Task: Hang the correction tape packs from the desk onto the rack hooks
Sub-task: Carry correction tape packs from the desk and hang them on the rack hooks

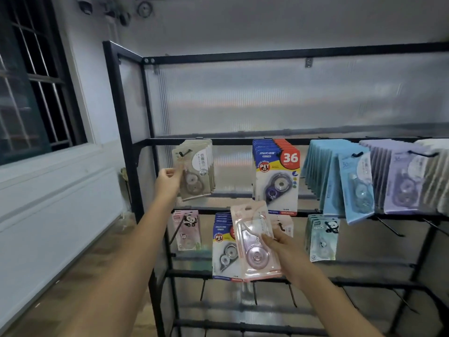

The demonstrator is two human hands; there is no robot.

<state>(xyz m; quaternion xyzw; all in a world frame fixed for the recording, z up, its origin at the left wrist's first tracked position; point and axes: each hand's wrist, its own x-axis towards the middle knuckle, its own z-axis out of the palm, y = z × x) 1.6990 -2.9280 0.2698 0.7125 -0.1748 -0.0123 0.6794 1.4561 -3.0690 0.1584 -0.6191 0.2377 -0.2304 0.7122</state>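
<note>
Head view: the left hand (170,180) reaches up to the black rack (126,132), its grip pinching the edge of the front beige pack (193,173), which hangs on a hook (185,152) just right of the fingers. The right hand (283,242) is lower, its grip closed on a pink pack (254,242), thumb on the clear front, the pack tilted and held in front of the lower row. Behind it hang blue packs (224,246). Above that grip is a blue-and-red pack (277,176); farther right hang light blue packs (340,178) and purple ones (401,181).
</note>
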